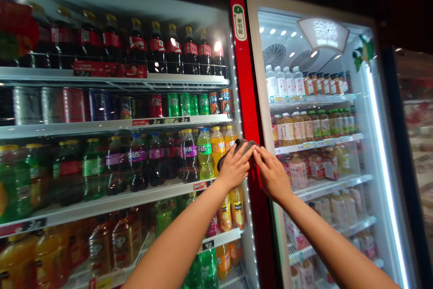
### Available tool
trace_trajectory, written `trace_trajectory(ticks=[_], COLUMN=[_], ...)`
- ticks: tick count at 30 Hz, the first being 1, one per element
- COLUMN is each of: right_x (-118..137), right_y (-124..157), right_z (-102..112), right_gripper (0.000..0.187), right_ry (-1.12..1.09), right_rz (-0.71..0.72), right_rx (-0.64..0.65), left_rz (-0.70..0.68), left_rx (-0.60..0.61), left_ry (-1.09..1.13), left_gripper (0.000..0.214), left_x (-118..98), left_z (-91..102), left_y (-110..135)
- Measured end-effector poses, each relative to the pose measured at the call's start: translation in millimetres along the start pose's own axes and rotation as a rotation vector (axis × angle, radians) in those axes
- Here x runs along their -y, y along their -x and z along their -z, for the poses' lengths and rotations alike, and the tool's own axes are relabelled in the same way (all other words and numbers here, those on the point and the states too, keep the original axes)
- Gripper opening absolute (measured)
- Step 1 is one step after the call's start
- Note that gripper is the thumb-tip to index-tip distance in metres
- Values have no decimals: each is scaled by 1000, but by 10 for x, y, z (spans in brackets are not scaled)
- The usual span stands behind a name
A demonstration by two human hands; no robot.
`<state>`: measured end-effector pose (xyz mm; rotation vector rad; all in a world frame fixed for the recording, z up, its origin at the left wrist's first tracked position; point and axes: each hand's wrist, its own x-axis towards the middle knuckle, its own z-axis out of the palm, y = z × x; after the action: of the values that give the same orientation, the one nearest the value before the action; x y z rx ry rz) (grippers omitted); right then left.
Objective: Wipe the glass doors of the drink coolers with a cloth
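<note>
Hands [236, 162] at fridge frame [244, 77], probably cloth [241, 143]

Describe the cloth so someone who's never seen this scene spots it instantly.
Find the red-framed drinks fridge at the left of the view. About halfway up its right edge, a dark grey cloth lies bunched under the left hand. It's limp and dull, unlike the glossy orange-drink bottles just left of it.

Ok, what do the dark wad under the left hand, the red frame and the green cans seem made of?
Dark wad: probably fabric, matte, judging by its soft folds. Red frame: painted metal or plastic, I can't tell which; smooth, with a slight sheen. Green cans: likely metal, shiny, going by highlights on their rounded sides.
</note>
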<state>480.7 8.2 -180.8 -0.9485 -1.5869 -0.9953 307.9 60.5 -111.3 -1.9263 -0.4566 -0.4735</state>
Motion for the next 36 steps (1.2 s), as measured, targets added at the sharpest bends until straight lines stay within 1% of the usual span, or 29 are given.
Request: trace_trajectory(ticks=[1,2,5,6,8,10,12,13,14,15,16,18,20,21,22,23,25,26,27,28,29,31,32,33,34,35,36], right_x=[-28,-60,-161,-189,-226,-240,-233,-224,-213,-199,-183,-146,-105,-85,-67,-50,-25,-16,-9,-4,1,11,18,27,41,60,86], right_y=[-34,-67,-131,-134,-114,-79,-61,-66,-80,-102,-128,-175,-191,-185,-172,-154,-120,-109,-104,-104,-108,-116,-117,-116,-114,-113,-115], right_z=[22,44,102,117,137,145,146,145,145,144,145,147,150,152,154,156,160,163,169,177,187,216,231,244,253,256,251], right_gripper=[77,77,78,79,81,81,77,74,73,72,72,74,77,78,78,78,76,75,75,76,77,78,79,79,80,80,81], right_ry=[-1,-1,-5,-10,-28,-52,-73,-82,-90,-98,-107,-129,-152,-163,-171,-177,-185,-187,-188,-189,-191,-197,-200,-204,-208,-215,-225], right_rz=[-15,-34,-91,-104,-121,-138,-147,-148,-146,-142,-139,-131,-123,-121,-121,-120,-116,-112,-107,-102,-96,-83,-74,-66,-57,-47,-38], right_rx=[-2,-4,-3,3,19,27,34,35,36,33,26,8,-1,-3,-4,-2,7,14,20,23,23,24,27,31,36,39,42], left_rz=[-4,20,148,186,210,130,-14,-81,-119,-114,-66,101,259,295,291,250,105,33,-10,-10,36,215,316,405,474,510,501], left_rx=[2,-3,-27,-32,-33,-25,-7,6,18,24,20,-11,-47,-55,-54,-45,-8,15,35,45,43,-4,-43,-83,-119,-141,-145], left_ry=[1,5,25,30,29,27,34,41,47,49,46,34,18,9,0,-7,-7,-1,6,12,14,9,3,-4,-13,-22,-29], left_gripper=[56,59,63,63,64,64,60,56,55,55,57,64,70,71,71,68,60,58,58,61,65,73,76,78,81,83,84], left_x=[21,60,160,151,54,-88,-166,-155,-109,-34,53,199,214,163,85,-3,-128,-131,-82,15,148,436,546,607,613,563,471], left_z=[5,26,107,117,87,12,-49,-57,-46,-17,25,116,166,165,150,126,87,85,102,137,185,296,341,369,377,367,341], left_y=[-42,-115,-365,-405,-365,-206,-54,-20,-23,-60,-120,-244,-272,-231,-156,-60,131,197,234,242,230,192,192,216,268,344,438])
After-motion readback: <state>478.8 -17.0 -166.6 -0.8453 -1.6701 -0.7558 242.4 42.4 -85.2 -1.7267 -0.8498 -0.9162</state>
